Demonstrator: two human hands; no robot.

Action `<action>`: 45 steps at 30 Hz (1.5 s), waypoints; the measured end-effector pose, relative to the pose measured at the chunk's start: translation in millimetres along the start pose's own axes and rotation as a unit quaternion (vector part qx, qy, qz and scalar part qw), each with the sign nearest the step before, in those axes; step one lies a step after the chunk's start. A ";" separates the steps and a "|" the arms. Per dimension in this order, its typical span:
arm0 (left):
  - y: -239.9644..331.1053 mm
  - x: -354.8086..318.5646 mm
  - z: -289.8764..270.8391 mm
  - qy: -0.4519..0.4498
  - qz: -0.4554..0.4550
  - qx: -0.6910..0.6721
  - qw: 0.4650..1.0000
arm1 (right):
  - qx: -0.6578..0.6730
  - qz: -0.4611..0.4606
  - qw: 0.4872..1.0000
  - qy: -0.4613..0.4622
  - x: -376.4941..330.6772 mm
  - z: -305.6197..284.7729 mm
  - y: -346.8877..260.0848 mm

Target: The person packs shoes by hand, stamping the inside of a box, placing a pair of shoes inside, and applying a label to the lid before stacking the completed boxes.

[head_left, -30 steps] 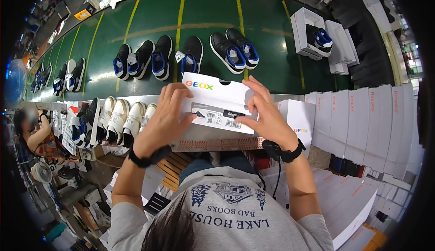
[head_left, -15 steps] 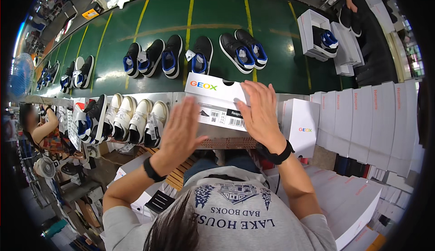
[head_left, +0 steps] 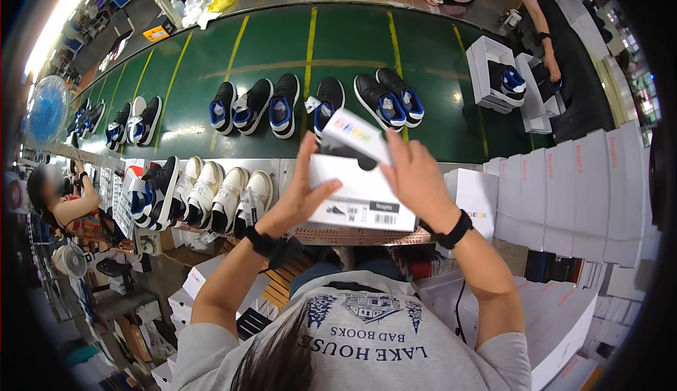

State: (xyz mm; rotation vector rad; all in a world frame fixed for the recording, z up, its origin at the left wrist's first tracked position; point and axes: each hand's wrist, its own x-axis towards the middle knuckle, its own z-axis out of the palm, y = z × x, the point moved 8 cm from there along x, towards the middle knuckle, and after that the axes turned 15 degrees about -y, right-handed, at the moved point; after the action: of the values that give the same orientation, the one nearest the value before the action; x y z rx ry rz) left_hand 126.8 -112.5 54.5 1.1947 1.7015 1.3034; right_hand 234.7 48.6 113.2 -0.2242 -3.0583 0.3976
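A white shoebox [head_left: 363, 213] with a label on its near side sits in front of me at the bench edge. Its lid [head_left: 352, 136] is tilted up at the far side, slightly blurred, with a dark gap under it. My left hand [head_left: 309, 192] grips the box's left side, thumb over the front and fingers along the edge. At the lid's right end, my right hand [head_left: 421, 185] has its fingers closed around the edge. What lies inside the box is hidden. Just beyond the lid, a black shoe [head_left: 330, 96] with blue lining stands on the green conveyor belt [head_left: 282, 45].
Several black shoes [head_left: 284, 105] stand along the belt. White shoes [head_left: 230, 197] line the bench to my left. A closed white box [head_left: 471, 197] and a row of upright white boxes [head_left: 557, 193] are at right. Across the belt, a co-worker's hand [head_left: 552, 70] reaches toward an open box [head_left: 493, 74].
The box has come nearer to me, and its lid has lifted and tilted. Both hands have moved from over the box to its sides. The co-worker has leaned farther into view.
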 end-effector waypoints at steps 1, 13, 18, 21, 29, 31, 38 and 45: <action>4.6 -12.0 9.1 -0.030 -0.004 -0.012 0.999 | 0.011 0.038 0.999 0.008 0.2 -6.8 9.9; 155.7 -60.4 -157.7 0.050 -0.033 0.334 0.940 | 0.445 0.216 0.837 0.233 -106.1 -35.1 107.9; 113.7 75.6 -179.8 0.089 0.126 0.412 0.898 | 0.790 0.330 0.513 0.064 -129.4 108.1 56.6; 47.9 161.9 -176.6 0.075 0.215 0.453 0.862 | 0.882 0.302 0.360 -0.032 -139.2 168.8 15.0; -76.1 207.4 -109.1 0.037 0.035 0.383 0.922 | 0.920 0.311 0.234 -0.049 -159.1 244.8 -19.8; -62.4 172.8 -63.7 -0.025 0.015 0.329 0.944 | 0.911 0.331 0.241 -0.047 -166.6 255.9 -18.0; -174.7 -38.7 34.3 -0.049 -0.253 0.176 0.950 | 0.261 0.379 0.878 -0.129 -153.1 129.4 75.4; -212.9 -95.1 88.1 -0.022 -0.302 -0.040 0.952 | -0.006 0.179 0.965 -0.190 -140.4 175.5 119.2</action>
State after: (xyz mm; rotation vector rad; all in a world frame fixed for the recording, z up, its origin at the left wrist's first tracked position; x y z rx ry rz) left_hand 183.9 -188.2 -175.9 0.5709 1.7683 0.9427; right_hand 377.9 97.7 -91.2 -0.7962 -3.3919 0.4888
